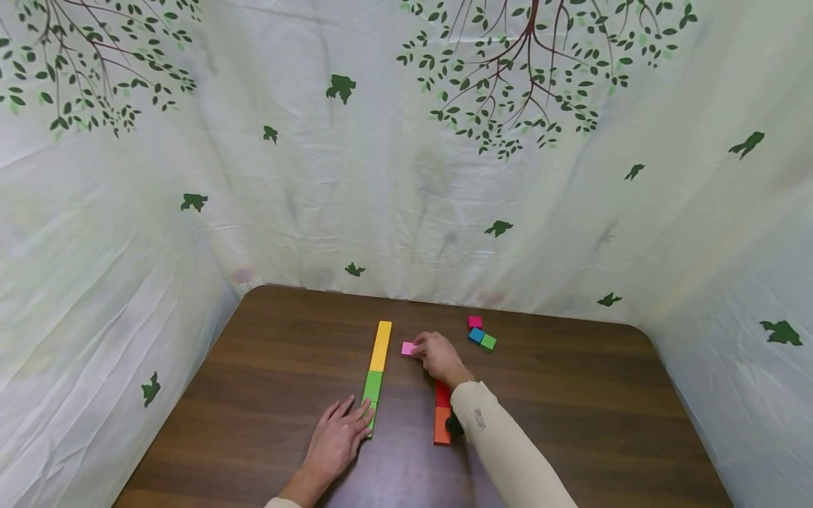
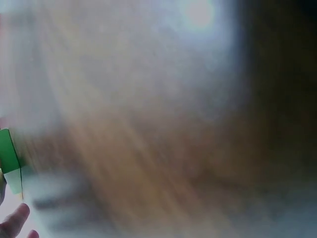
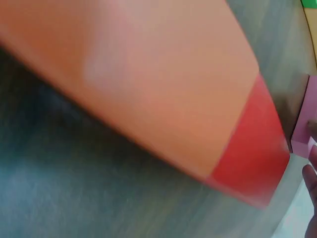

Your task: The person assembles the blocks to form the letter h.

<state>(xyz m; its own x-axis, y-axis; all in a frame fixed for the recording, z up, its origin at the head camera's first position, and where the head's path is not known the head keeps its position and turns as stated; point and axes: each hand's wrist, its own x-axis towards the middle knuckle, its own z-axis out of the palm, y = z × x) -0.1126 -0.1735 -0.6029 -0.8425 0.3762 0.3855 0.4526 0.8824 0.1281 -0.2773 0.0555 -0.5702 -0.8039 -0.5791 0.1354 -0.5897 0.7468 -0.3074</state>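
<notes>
A straight row of blocks, yellow (image 1: pixel 381 346) at the far end and green (image 1: pixel 372 386) nearer, lies left of the table's middle. My left hand (image 1: pixel 336 441) rests beside its near end, fingers extended and touching the green part. In the left wrist view, a green block (image 2: pixel 7 151) shows at the edge near my fingertips (image 2: pixel 19 214). With thumb and fingers, my right hand (image 1: pixel 440 358) pinches a pink block (image 1: pixel 408 348) just right of the row. Under the right wrist lies a second row, red (image 1: pixel 442 395) and orange (image 1: pixel 441 427), its far end hidden by the hand.
Behind the right hand, a magenta block (image 1: pixel 475 322), a blue block (image 1: pixel 476 335) and a small green block (image 1: pixel 488 342) lie in a cluster. The brown wooden table (image 1: pixel 571 395) meets a pale curtain (image 1: pixel 406 212) with leaf prints at its back edge.
</notes>
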